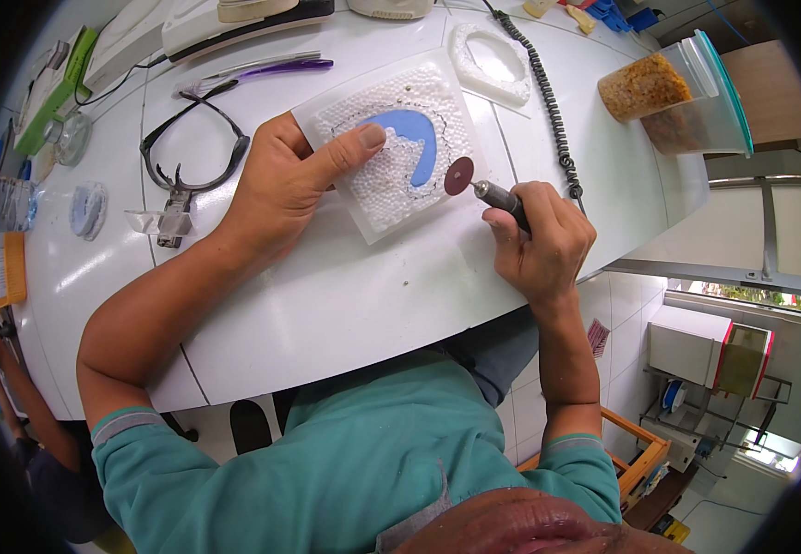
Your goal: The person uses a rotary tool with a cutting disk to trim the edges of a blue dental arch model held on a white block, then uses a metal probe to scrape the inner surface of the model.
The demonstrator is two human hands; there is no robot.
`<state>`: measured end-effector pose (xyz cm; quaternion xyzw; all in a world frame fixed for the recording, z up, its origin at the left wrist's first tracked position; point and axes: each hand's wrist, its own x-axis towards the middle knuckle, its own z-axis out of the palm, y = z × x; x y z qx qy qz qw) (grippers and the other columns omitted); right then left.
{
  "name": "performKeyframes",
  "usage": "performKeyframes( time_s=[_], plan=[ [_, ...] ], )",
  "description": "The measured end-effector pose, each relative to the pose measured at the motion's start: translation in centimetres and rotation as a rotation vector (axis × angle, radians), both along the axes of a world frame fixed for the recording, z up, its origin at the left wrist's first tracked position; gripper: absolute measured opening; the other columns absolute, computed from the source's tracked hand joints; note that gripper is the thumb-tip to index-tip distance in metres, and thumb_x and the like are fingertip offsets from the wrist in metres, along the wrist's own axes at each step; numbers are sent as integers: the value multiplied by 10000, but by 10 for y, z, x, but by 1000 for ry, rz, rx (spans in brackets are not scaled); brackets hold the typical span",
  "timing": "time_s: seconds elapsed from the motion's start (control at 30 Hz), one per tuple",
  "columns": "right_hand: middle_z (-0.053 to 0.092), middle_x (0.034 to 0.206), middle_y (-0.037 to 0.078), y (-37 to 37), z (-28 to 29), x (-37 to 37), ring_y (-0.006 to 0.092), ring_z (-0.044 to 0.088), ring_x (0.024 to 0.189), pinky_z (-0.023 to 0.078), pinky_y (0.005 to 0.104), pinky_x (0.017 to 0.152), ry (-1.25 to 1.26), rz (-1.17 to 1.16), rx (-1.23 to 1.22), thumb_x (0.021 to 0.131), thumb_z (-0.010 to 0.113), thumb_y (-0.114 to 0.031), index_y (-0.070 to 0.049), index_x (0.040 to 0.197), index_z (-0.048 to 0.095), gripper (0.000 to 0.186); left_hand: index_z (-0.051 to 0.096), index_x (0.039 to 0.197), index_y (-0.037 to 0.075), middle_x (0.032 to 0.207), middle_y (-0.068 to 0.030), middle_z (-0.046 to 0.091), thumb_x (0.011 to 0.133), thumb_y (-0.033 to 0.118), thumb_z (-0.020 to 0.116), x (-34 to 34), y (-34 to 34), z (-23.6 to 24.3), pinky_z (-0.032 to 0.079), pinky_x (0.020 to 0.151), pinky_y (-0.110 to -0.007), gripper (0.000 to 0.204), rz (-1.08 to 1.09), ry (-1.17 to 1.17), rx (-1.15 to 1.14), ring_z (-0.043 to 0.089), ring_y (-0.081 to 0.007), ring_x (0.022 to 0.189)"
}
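My left hand grips the left edge of a square white foam block with a clear sheet over it, thumb lying on top. A blue horseshoe-shaped piece sits in the block's middle, with a dark line drawn around it on the foam. In my right hand is a dark rotary handpiece, fingers wrapped round its body. A thin reddish-brown cutting disc is fitted at its tip, close to the block's right edge; whether they touch I cannot tell.
Black-framed magnifier glasses and a purple-handled brush lie to the left. A white foam ring is behind the block. The coiled black cord runs along the right, near a tub of orange-brown granules. Another person's arm shows at far left.
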<state>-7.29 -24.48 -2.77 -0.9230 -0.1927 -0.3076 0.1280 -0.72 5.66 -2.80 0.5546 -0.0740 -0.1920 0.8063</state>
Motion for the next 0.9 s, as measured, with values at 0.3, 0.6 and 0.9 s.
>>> performKeyframes(
  time_s=[0.3,0.6,0.9],
  plan=[
    [511,652,31,0,0,0,221,437,485,347,367,494,3,-10,-16,999,792,-571,-89,784,614,557,712,1354,-19,1239,-112,810,1072,199,803,0,0,1,637,1008,-368,368,-1,-10,10,780,-177,1101],
    [511,656,33,1,-1,0,225,439,489,349,372,495,-11,-13,-11,994,796,-573,-90,792,619,552,718,1356,-23,1242,-119,811,1074,194,798,0,1,-3,636,1019,-374,365,-11,-13,-6,779,-184,1115],
    [528,662,37,1,0,0,230,453,490,356,376,497,10,-26,-25,992,803,-559,-87,798,627,539,721,1360,-22,1243,-114,811,1076,201,795,0,1,0,637,1011,-367,369,-11,-14,25,779,-177,1111]
  ],
)
